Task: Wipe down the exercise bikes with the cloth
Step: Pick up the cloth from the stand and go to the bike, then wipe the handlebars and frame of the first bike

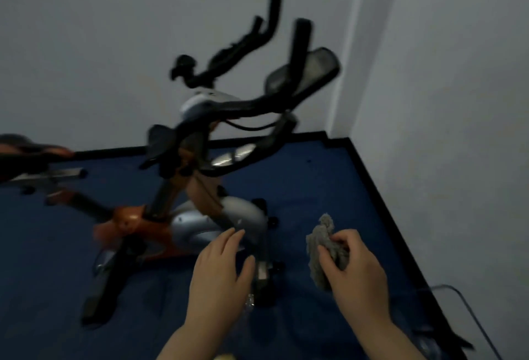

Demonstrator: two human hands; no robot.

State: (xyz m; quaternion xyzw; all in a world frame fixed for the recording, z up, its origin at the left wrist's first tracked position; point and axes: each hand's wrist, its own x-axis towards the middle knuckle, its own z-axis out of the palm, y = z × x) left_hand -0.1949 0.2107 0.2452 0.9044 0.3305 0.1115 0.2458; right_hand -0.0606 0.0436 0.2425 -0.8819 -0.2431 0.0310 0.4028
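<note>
An orange, silver and black exercise bike (183,225) stands on the blue floor in the middle of the view, blurred by motion. Its black handlebars (257,107) and console (303,73) rise toward the wall. My right hand (355,271) grips a crumpled grey cloth (320,245) low and to the right of the bike, apart from it. My left hand (220,271) hovers with straight fingers in front of the silver flywheel cover, holding nothing.
The orange and black saddle (31,150) of the bike shows at the left edge. White walls meet in a corner (343,102) behind the bike, with a black skirting (380,205) along the floor. A dark cable (463,302) runs at the lower right.
</note>
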